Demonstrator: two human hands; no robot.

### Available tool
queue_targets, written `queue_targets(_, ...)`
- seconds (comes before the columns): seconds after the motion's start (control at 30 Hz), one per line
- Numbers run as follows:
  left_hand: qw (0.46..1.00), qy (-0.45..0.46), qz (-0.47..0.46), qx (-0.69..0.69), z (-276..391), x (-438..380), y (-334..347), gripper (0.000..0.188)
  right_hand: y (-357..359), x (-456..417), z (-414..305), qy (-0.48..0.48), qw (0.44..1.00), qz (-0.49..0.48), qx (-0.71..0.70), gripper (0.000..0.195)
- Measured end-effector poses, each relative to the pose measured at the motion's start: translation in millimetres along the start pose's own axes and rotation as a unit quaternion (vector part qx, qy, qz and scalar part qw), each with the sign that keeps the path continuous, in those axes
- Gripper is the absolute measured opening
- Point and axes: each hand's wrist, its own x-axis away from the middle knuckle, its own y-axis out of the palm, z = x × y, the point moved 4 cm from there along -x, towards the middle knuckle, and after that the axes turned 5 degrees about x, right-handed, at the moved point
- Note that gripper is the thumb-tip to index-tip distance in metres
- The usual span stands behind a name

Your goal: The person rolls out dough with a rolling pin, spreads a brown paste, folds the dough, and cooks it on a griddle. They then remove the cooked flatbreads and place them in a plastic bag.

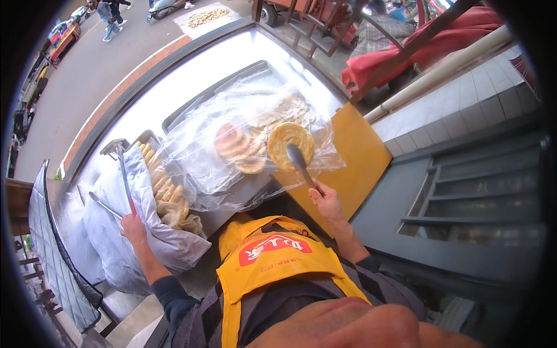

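Observation:
My right hand point(326, 201) grips metal tongs point(297, 157), whose tip lies over a round flatbread point(283, 139) raised above the plastic sheet's right part. Under the clear plastic sheet point(191, 148) are several more flatbreads point(233, 141) on a metal tray point(209, 89). On the left, my left hand point(134, 229) holds a long metal tool with a red part near the fingers point(124, 174); its wide flat end is at the back. A second metal tool point(105, 205) shows beside that hand. White cloth point(117, 248) wraps long fried dough sticks point(167, 189) just right of my left hand.
A yellow board point(352, 152) lies to the right of the tray, by a grey wall with a barred window point(474, 195). The counter's raised edge point(161, 65) borders the road. A quilted silver cover point(58, 261) hangs at left. People point(106, 17) walk on the road.

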Motion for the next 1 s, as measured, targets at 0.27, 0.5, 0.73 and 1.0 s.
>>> queue_targets(0.27, 0.896, 0.223, 0.141, 0.358, 160, 6, -45, 0.050, 6, -18, -12, 0.031, 0.999, 0.009, 0.013, 0.048)
queue_targets(0.5, 0.902, 0.297, -0.104, 0.294, 336, -41, 63, 0.094, 4, -13, -27, 0.013, 1.000, 0.025, 0.011, 0.046)
queue_targets(0.73, 0.867, 0.206, -0.263, 0.370, 370, -78, 106, 0.091, -15, 25, -17, 0.006, 0.994, 0.097, 0.042, 0.042)
queue_targets(1.0, 0.966, 0.170, 0.041, 0.188, 341, -45, 88, 0.059, -20, 64, -8, 0.060, 0.985, 0.162, 0.015, 0.042)
